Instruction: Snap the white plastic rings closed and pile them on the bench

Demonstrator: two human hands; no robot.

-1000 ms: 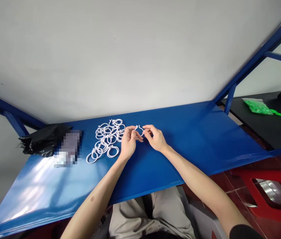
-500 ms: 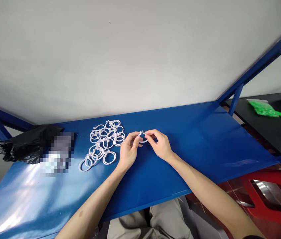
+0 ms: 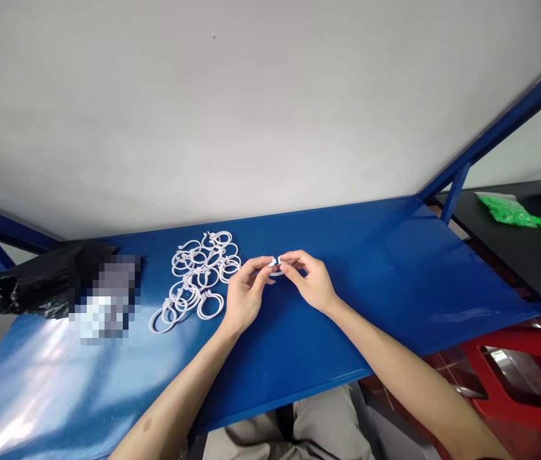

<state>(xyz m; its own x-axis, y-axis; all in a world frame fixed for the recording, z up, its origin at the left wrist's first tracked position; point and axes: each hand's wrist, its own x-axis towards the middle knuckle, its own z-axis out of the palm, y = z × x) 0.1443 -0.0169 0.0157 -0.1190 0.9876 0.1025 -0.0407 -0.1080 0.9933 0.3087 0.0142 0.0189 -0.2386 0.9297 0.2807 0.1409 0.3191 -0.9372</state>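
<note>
Between my two hands is a white plastic ring (image 3: 276, 273) with a clasp, its two ends close together at the top. The fingertips of my left hand (image 3: 246, 287) pinch one end. My right hand (image 3: 309, 278) pinches the other end from the right side. Fingers cover most of the ring, so I cannot tell whether the clasp is joined. Just left of my left hand, several similar white rings (image 3: 210, 306) lie in a loose, overlapping pile on the blue table (image 3: 290, 345).
A black plastic bag (image 3: 25, 281) lies at the table's left end, beside a blurred-out item (image 3: 107, 300). A wall (image 3: 251, 128) rises behind the table. To the right are a blue frame post (image 3: 455, 191), a green bag (image 3: 510, 211) on a dark table, and a red stool (image 3: 481, 383).
The ring's two ends have come closer together, and the ring has tilted flatter. Both hands have shifted only slightly; the pile of rings is the same.
</note>
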